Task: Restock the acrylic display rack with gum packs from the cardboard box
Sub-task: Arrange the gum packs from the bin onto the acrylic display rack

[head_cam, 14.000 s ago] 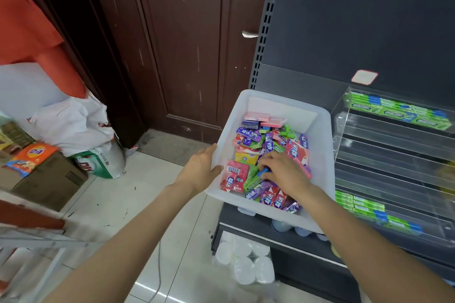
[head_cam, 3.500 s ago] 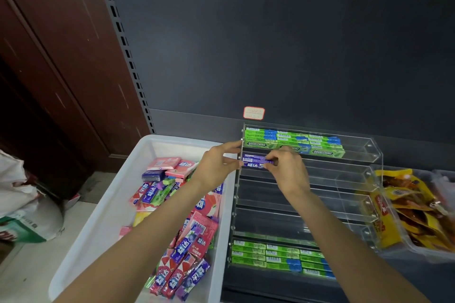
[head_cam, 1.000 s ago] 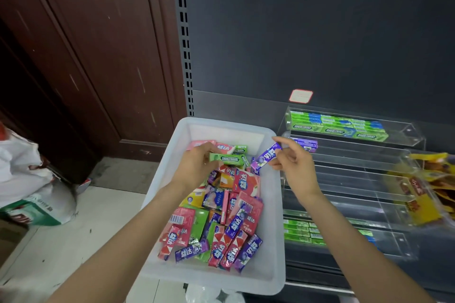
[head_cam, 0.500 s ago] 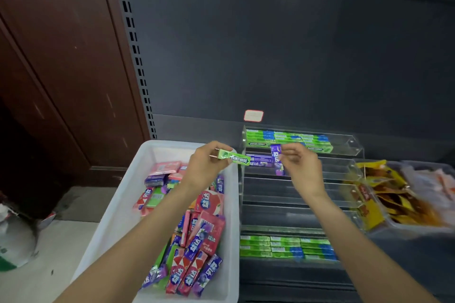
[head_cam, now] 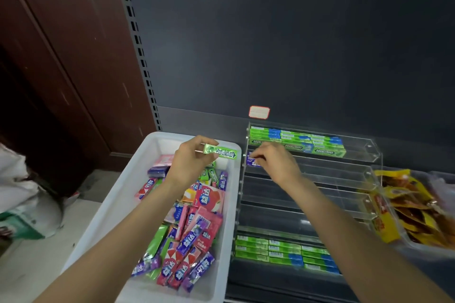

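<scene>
The left hand (head_cam: pixel 189 165) pinches a green gum pack (head_cam: pixel 219 152) over the white bin (head_cam: pixel 108 206); the right hand (head_cam: pixel 275 162) grips a purple pack (head_cam: pixel 251 159) at the acrylic rack (head_cam: pixel 364 174), second tier. Snack packets (head_cam: pixel 416 211) lie right.

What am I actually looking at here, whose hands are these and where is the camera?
No machine here: a person's two bare hands, filmed by one wide-angle camera worn on the head, looking forward and down. The left hand holds a green gum pack above a white bin full of mixed gum packs. The right hand reaches into the second tier of the clear acrylic rack, its grip on a purple gum pack at the tier's left end. The top and bottom tiers hold green packs; the tiers between look empty. A tray of yellow snack packets sits to the right.
</scene>
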